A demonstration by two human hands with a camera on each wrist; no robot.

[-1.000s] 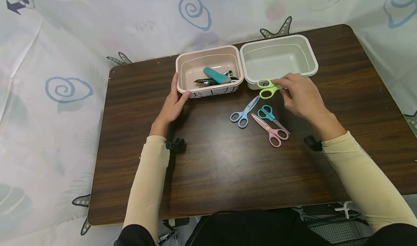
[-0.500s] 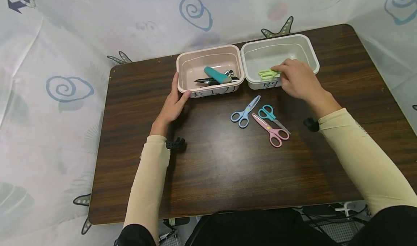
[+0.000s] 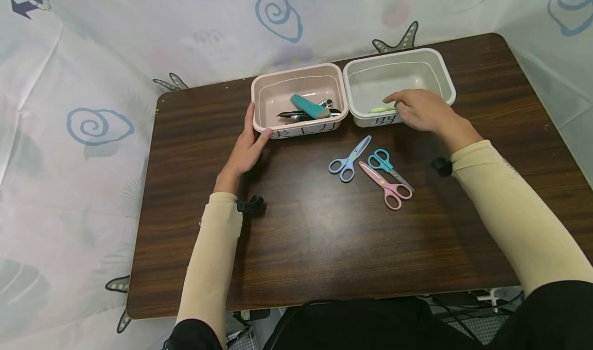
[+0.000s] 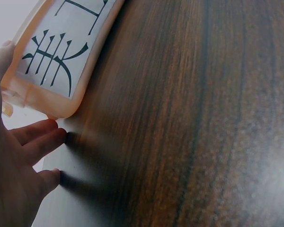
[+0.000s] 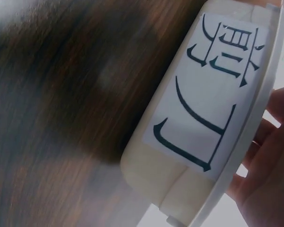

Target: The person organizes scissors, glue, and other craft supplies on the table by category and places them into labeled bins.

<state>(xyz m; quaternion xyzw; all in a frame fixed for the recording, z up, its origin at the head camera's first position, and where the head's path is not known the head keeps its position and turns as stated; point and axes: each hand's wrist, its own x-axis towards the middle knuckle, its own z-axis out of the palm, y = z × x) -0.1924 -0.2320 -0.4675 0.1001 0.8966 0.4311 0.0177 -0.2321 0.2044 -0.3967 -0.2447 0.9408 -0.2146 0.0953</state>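
Note:
In the head view, my left hand (image 3: 242,149) holds the near left corner of a pink plastic box (image 3: 296,73), its thumb at the front rim and its fingers along the left side. My right hand (image 3: 426,112) reaches over the front rim of a pale grey-green plastic box (image 3: 403,60), pinching green scissors (image 3: 382,109) low inside it. The front wall and the fingers partly hide these scissors. On the table lie blue scissors (image 3: 346,164), teal scissors (image 3: 381,163) with a bare metal blade, and pink scissors (image 3: 386,188).
Inside the pink box are a teal object (image 3: 309,107) and several dark pens (image 3: 292,114). The boxes stand side by side near the back edge of the brown table (image 3: 296,247). Paper labels (image 5: 208,94) with black characters mark their fronts. A patterned cloth (image 3: 208,31) hangs behind.
My right hand has carried the green scissors from above the front rim down into the grey-green box. My left hand stays at the pink box.

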